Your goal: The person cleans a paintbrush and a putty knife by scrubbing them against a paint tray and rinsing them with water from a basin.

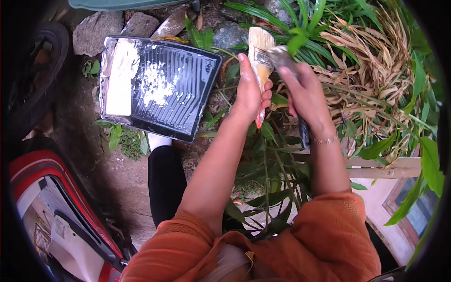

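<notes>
My left hand (249, 88) is closed around the handle of a paintbrush (261, 49), held upright with its pale, paint-coated bristles at the top. The handle's lower tip is red. In my right hand (306, 88) is a dark-handled tool (284, 59) with a light, blurred head; its exact kind cannot be told. That head is against or very near the brush's metal band. To the left of my hands lies a black paint tray (176, 91), white paint filling its well and splashed over the ribbed slope.
Stones (98, 33) lie behind the tray. Dry leaves (366, 67) and green plants crowd the right side. A red and white vehicle part (45, 165) stands at lower left, below a dark wheel (53, 53). A wooden rail (384, 167) runs at right.
</notes>
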Action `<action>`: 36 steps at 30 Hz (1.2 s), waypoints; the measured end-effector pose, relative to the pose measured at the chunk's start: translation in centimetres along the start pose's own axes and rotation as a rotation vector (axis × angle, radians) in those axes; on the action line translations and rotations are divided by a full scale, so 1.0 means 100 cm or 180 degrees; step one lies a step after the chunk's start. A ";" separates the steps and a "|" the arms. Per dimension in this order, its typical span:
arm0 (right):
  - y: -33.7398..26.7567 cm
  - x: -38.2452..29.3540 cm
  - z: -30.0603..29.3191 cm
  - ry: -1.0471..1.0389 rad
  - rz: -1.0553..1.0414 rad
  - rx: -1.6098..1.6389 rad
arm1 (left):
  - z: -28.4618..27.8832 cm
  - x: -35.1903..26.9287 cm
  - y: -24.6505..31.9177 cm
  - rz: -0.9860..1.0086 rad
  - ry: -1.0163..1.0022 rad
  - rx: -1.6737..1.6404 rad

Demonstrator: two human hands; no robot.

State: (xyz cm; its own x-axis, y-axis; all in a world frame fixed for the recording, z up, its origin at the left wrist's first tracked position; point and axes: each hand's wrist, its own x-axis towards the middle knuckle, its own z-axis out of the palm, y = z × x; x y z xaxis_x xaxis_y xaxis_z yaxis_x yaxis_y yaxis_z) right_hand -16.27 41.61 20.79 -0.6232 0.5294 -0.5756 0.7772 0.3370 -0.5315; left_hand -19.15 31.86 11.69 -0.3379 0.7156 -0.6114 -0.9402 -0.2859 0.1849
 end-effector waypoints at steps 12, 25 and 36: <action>-0.005 -0.024 0.014 0.0379 -0.1674 -0.2902 | -0.008 -0.003 0.007 -0.0146 -0.0557 -0.0262; 0.012 0.028 0.018 -0.0174 -0.1927 -0.2675 | -0.003 -0.006 0.015 -0.0346 -0.0185 0.0362; -0.009 -0.003 0.024 -0.0600 -0.1494 -0.3047 | -0.011 -0.008 0.023 -0.0185 0.0022 -0.0096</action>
State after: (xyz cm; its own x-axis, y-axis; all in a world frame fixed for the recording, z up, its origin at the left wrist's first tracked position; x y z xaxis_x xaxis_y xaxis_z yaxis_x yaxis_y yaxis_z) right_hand -17.04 39.24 19.91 -0.8164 0.0884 -0.5707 0.1522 0.9862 -0.0649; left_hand -20.98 29.95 11.77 -0.2824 0.7270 -0.6258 -0.9565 -0.2633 0.1257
